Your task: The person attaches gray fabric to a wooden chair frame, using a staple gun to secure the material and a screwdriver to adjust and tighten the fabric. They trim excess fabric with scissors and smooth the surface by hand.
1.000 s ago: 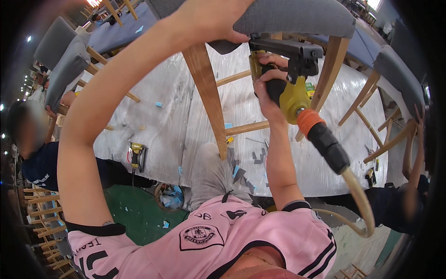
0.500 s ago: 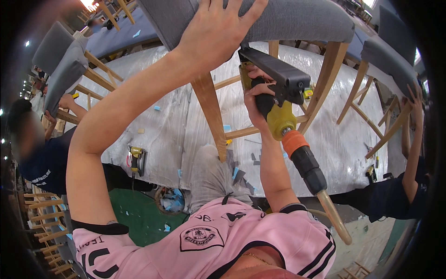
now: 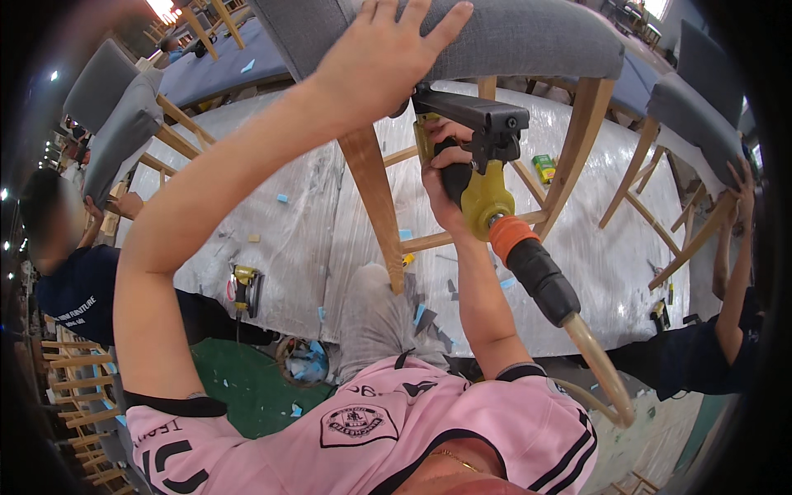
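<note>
A grey upholstered chair (image 3: 532, 40) with wooden legs is tipped in front of me, its underside facing my way. My left hand (image 3: 375, 62) lies spread on its fabric near the top of the nearest leg (image 3: 373, 202). My right hand (image 3: 437, 186) is wrapped round the grip of a yellow and black pneumatic staple gun (image 3: 487, 198), just beneath the seat. The gun's nose is close to the seat's lower edge, partly hidden by my left hand, so contact cannot be told. An orange and black coupling (image 3: 532, 260) joins it to an air hose (image 3: 606, 371).
Plastic film covers the work table (image 3: 289, 239), with blue and dark scraps on it. Another staple gun (image 3: 244, 289) lies at left, and a small green and yellow box (image 3: 544, 168) sits beyond my chair. Co-workers handle grey chairs (image 3: 124, 124) on both sides. A scrap bin (image 3: 302, 360) stands below.
The staple gun and my right hand have shifted slightly left, and the gun has turned a little. Its hose now bends more. My left hand remains on the chair.
</note>
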`<state>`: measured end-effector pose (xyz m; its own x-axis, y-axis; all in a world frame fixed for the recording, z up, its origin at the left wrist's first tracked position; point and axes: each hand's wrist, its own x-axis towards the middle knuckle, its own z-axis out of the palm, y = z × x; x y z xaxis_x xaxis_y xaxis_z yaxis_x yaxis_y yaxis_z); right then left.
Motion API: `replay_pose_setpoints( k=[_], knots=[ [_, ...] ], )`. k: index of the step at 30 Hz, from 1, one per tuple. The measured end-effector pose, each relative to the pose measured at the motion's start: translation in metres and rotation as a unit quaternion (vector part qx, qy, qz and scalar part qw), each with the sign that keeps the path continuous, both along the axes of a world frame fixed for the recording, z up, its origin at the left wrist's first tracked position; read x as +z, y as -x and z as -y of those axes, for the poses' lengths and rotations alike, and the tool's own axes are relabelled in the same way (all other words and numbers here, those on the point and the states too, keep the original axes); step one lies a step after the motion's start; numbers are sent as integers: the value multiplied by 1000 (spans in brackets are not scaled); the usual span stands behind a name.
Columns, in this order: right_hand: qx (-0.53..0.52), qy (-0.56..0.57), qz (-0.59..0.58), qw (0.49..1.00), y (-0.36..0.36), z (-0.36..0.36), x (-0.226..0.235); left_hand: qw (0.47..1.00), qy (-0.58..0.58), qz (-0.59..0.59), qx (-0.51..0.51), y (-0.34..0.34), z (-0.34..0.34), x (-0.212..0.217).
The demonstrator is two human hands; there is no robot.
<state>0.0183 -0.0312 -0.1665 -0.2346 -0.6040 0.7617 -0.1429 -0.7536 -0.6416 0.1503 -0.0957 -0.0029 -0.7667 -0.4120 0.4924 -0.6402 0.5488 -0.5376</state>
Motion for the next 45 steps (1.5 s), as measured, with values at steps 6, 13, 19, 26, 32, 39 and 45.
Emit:
replay_pose_setpoints(
  k=[6, 13, 19, 26, 32, 39, 45],
  knots=[
    [-12, -21, -4, 1000, 5, 0, -5, 997, -53, -45, -43, -9, -5, 4],
    [-38, 73, -95, 992, 5, 5, -8, 999, 10, 25, 22, -8, -6, -4],
    [24, -63, -22, 998, -2, -8, 1, 966, -248, 72, 3, -23, -22, 53],
    [109, -184, 73, 974, -2, -19, 16, 960, -276, -29, 20, -25, -9, 40],
    [32, 15, -56, 998, -3, 1, -13, 921, -373, -61, -94, -33, 14, 55],
    [96, -50, 50, 993, 0, -15, -7, 890, -324, -274, -168, -54, 6, 57],
    [15, -62, 124, 990, 62, -64, -98, 772, -79, -616, -139, -71, -39, -127]
  ],
)
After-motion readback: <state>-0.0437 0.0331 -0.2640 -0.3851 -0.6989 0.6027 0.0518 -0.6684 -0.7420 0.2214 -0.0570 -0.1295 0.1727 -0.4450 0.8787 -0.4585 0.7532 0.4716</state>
